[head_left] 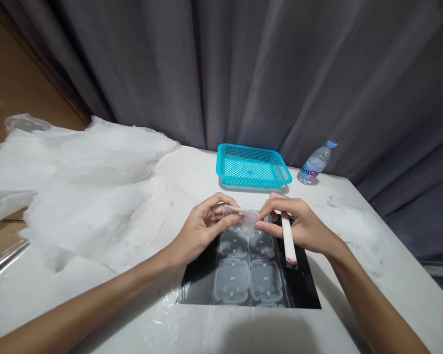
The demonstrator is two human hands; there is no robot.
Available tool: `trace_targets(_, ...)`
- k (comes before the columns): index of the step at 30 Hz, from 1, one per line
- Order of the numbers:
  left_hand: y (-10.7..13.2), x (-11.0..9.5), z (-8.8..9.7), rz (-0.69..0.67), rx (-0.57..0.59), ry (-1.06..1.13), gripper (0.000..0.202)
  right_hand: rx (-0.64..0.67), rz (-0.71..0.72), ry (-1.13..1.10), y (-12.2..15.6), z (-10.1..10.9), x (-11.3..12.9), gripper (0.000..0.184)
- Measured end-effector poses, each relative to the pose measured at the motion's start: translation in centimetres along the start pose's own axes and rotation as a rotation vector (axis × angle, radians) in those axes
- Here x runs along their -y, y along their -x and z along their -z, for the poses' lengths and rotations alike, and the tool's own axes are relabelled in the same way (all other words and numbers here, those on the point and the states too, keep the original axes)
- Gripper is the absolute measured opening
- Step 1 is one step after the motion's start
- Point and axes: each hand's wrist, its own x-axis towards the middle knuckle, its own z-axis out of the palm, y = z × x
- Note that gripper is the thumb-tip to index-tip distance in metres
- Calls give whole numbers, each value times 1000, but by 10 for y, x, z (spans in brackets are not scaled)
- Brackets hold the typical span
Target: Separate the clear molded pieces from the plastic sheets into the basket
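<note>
My left hand pinches the left side of a small translucent plastic piece between thumb and fingers. My right hand grips the right side of that piece with its fingertips. A white stick with red marks at its lower end also sits in my right hand, slanting down past the palm; its upper end is hidden by the fingers. Under both hands lies a black sheet. Several square translucent plastic parts rest on it in two columns, and glossy clear film shows around them.
Behind my hands stands a turquoise perforated basket. A water bottle with a blue cap is to its right. Crumpled white plastic bags cover the table's left side. A grey curtain hangs behind the white table; cardboard is at far left.
</note>
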Motion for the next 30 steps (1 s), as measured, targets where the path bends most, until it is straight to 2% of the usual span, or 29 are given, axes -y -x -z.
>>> trace_targets(4, 1, 1, 2, -37, 6, -25, 12, -5, -16, -11, 0, 1, -2, 9)
trace_targets(10, 3, 3, 3, -6, 9, -35, 14, 35, -45, -54, -2, 1, -1, 9)
trace_targets(14, 2, 6, 2, 41, 7, 1, 19, 60, -125, -213, -3, -4, 0, 10)
trace_targets(17, 1, 10, 1, 65, 3, 21, 21, 52, -170, -306, -4, -9, -1, 22)
trace_targets(20, 1, 11, 3, 37, 15, 0, 21, 55, -163, -310, -4, -10, -3, 27)
trace_targets(26, -1, 6, 4, 10, 21, -21, 20, 54, -113, -287, -2, -7, -4, 20)
trace_targets(30, 0, 4, 0, 107, -19, 75, 23, 34, -111, -292, -2, -8, -5, 34)
